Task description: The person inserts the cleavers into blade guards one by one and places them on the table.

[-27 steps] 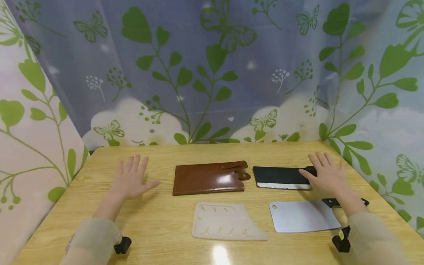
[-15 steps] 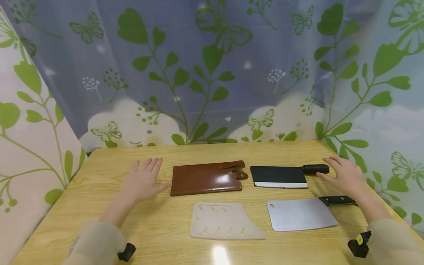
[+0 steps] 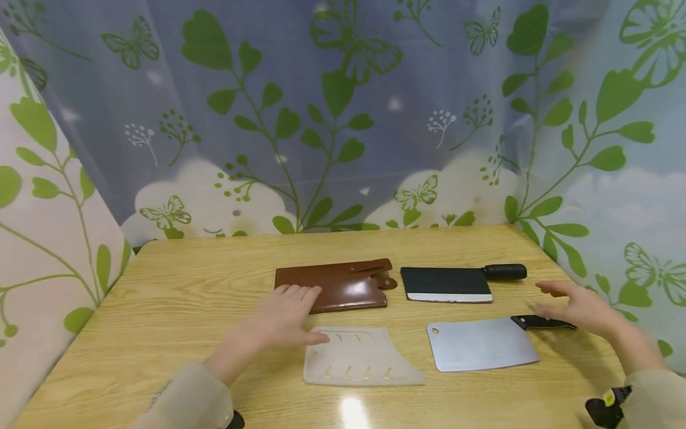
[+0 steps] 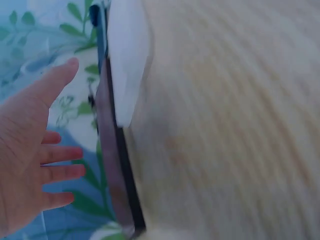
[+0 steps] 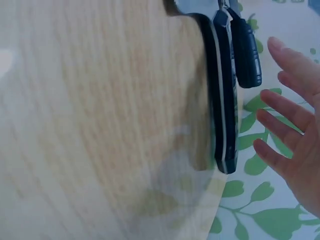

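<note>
brown sheath [image 3: 334,285], black cleaver [image 3: 450,283], leaf-print curtain [image 3: 343,113]

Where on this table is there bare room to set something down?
The left part of the table, between its left edge and the brown sheath, is bare, as is the back strip by the curtain. Centre-right is crowded: black cleaver, steel cleaver, pale guard, both hands.
</note>
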Tool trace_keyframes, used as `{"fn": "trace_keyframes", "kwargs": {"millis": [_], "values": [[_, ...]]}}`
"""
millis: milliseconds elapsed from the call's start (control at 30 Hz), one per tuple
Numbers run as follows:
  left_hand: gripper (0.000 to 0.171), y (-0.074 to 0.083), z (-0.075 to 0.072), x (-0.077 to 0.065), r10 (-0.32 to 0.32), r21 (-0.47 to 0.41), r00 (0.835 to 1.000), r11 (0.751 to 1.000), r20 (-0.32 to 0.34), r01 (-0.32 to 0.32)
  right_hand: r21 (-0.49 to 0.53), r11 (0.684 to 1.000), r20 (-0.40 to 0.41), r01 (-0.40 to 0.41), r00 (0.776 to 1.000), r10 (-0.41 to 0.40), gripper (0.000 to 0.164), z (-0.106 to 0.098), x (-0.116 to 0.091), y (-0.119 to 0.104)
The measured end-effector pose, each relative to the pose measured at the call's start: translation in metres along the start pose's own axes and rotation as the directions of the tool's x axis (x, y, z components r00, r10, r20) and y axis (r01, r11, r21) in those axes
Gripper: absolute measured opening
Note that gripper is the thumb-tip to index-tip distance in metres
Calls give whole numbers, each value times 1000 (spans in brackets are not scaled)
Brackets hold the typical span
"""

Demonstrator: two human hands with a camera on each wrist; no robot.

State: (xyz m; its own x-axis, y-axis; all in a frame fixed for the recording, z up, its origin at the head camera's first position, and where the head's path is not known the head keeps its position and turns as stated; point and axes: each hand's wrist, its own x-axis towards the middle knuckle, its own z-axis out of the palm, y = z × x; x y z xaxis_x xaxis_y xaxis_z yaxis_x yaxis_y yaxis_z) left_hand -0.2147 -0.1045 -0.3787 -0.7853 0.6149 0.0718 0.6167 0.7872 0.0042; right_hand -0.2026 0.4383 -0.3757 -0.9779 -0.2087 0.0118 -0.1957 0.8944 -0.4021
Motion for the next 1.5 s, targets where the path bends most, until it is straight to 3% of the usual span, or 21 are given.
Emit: {"fn": "trace_keyframes", "kwargs": {"millis": [300,500,700,900,1067,1200,1333,1500], "values": [[106,23,17,2,120,-34,986,993,114,-117,44,998,72,42,996,-45,63,15,-4,13],[113,28,22,1,167,-23,971,986,172,-166,-16,997,70,81,994,-80,60,19,-4,17],[117,29,24,0,195,-35,959,981,206,-192,7,990,137,138,981,-138,45,20,-1,21],[115,31,26,1,216,-7,957,976,195,-219,3,991,167,134,977,-132,38,21,0,21],[114,35,27,2,193,-6,962,981,195,-195,5,994,174,106,979,-106,39,18,-3,17],[113,38,25,1,177,6,968,983,177,-181,57,990,179,127,974,-135,30,17,-5,12],[110,38,24,0,188,43,972,980,141,-196,98,986,196,134,969,-151,22,17,-5,2],[106,34,23,-3,194,102,979,974,62,-200,175,983,266,59,958,-105,25,16,-2,-15]]}}
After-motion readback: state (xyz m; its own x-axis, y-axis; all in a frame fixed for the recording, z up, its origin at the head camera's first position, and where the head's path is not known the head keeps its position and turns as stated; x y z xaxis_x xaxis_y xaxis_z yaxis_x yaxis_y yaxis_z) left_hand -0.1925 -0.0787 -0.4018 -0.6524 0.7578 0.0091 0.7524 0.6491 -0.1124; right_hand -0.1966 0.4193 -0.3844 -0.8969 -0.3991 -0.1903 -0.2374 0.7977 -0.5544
